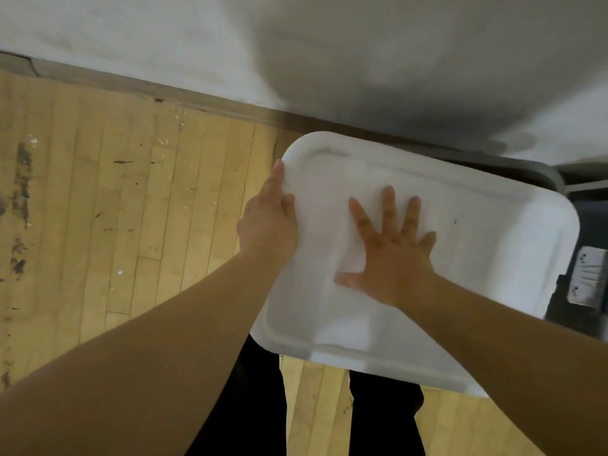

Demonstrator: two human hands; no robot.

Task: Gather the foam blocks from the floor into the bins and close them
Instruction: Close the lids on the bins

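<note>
White lid [444, 258] covers the grey bin [556, 182], contents hidden; left grip [268, 222] clasps its edge, right grip [391, 255] presses flat, fingers spread

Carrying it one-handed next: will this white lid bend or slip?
Probably fairly stiff: the white lid has a moulded ridge and lies flat under the right hand. Likely light, looking thin. Its smooth face may slip; hold the edge, as the left hand does.
</note>
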